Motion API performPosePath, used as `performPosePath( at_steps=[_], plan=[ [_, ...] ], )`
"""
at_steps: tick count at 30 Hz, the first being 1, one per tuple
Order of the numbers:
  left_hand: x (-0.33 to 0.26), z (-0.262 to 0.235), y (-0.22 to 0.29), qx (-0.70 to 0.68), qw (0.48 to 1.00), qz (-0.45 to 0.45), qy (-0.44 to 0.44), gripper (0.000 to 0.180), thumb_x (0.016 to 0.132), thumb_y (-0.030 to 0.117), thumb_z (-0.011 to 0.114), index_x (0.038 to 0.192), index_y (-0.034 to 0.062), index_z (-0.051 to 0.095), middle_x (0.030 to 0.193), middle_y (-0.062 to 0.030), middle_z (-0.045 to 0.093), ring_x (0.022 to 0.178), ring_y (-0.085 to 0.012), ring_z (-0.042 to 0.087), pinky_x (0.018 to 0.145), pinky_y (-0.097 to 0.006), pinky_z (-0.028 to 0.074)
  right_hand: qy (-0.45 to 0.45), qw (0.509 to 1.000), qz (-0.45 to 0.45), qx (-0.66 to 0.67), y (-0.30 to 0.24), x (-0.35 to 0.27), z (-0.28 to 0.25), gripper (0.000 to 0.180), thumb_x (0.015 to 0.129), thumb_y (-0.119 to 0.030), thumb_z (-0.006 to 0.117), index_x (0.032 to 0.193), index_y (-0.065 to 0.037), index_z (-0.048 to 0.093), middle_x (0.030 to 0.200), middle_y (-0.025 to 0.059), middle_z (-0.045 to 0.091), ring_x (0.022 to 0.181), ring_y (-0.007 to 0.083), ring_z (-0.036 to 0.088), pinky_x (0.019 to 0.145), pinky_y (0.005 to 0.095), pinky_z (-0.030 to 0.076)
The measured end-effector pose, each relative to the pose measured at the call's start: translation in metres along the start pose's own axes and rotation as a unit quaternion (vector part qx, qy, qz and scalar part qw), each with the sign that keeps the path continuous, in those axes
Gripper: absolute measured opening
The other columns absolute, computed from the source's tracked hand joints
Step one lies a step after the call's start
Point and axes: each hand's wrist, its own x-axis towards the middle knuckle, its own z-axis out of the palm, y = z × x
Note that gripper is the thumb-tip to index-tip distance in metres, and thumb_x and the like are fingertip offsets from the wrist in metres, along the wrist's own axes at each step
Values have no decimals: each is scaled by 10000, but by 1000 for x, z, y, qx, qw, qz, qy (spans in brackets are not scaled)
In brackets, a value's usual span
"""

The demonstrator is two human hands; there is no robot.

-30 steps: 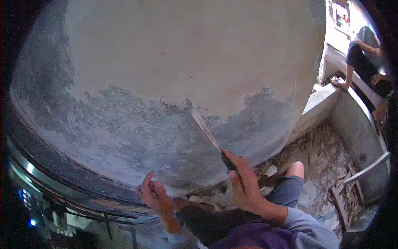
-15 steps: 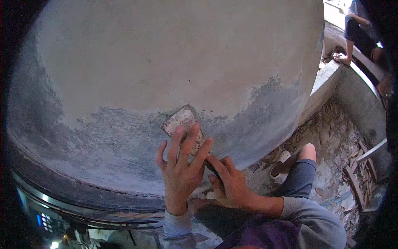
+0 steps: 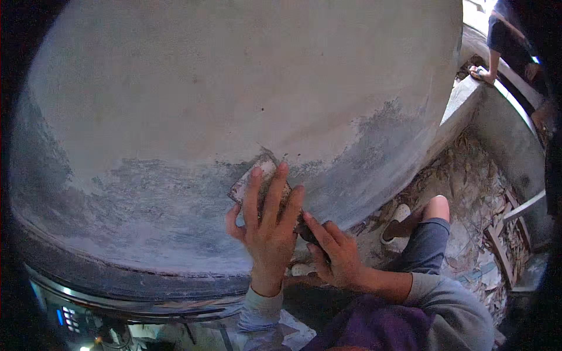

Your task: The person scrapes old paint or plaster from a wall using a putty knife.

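A scraper [image 3: 240, 188] with a broad, stained pale blade lies against the curved plaster wall [image 3: 211, 70], its blade edge where the beige surface meets the grey scraped band. My right hand [image 3: 339, 257] is wrapped round the scraper's dark handle. Flat on the blade rests my left hand [image 3: 266, 234], fingers stretched and spread, pressing rather than gripping. The fingers cover much of the blade, and the far part of the handle is hidden.
Below the wall runs a dark ledge [image 3: 146, 286]. My bent leg [image 3: 424, 245] and a light shoe [image 3: 395, 223] are at right, over debris-strewn ground [image 3: 462, 199]. Beyond a low concrete wall [image 3: 509, 128], another person's hand [image 3: 483, 74] leans on its top.
Both my hands have shifted slightly right. My left fingers have slid further up the blade, and the blade's far edge sits slightly lower. The other person's upper body has leaned.
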Motion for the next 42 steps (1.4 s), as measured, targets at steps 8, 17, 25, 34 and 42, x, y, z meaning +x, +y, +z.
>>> performPosePath(
  at_steps=[8,17,25,34,42],
  plan=[
    [-1,10,6,-35,999,-18,12,187,911,369,569,951,309,742,1324,90,622,1341,-217,438,1094,-439,162,-7,999,-30,-41,15,1,-7,670,819,-101,681,1447,-54,452,779,79,543,617,271,550,589,394,485],
    [6,17,9,-46,996,-22,74,176,887,388,595,943,338,754,1231,125,668,1298,-202,463,1105,-453,157,-38,996,-50,-68,11,7,-16,573,817,-9,672,1360,66,503,811,117,633,607,221,570,548,324,417],
    [5,18,8,-53,996,-30,62,242,877,443,593,936,295,776,1187,108,689,1278,-215,476,1099,-434,205,-35,998,-22,-48,8,12,-21,690,798,-111,711,1440,-56,466,704,21,565,560,191,538,535,335,404],
    [19,7,9,-91,994,-8,53,287,878,446,596,918,233,785,1147,77,693,1279,-257,463,1064,-438,284,-29,998,-28,-44,7,15,-25,687,805,-122,717,1436,-33,462,736,38,632,552,190,555,529,332,410],
    [16,11,8,-182,978,-40,90,189,822,299,685,966,225,783,1200,114,668,1293,-228,442,1041,-386,305,-55,995,-42,-70,0,19,-33,693,797,-108,715,1438,-31,463,711,36,615,537,186,544,538,324,423]
  ],
)
